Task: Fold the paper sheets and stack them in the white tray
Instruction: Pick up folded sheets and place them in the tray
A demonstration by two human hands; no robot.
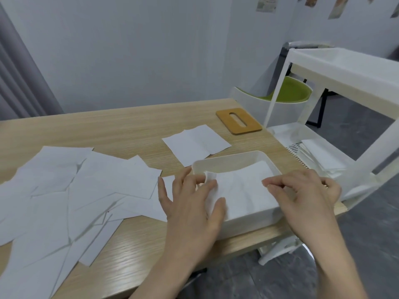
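The long light-wood-grain table [133,126] carried most of the work left: a big overlapping spread of loose flat white paper sheets [64,190] covered its left half, approx. a dozen or more, exact count unclear, none of them in the tray yet. One creased white square sheet [196,145] lay apart, just behind the tray, opened flat w/ fold lines showing. Judged from that, the task was early on.

The white rectangular plastic tray [254,219] sat at the table's near right edge. Inside it lay soft, slightly rumpled folded white paper [244,188], its left end curled up against the tray wall; how many layers, can't tell.

The left hand [190,203] pinched that curled end between thumb and fingers. The right hand [306,190] rested on the tray's right rim, fingers bent down onto the paper; whether it gripped or just pressed wasn't clear.
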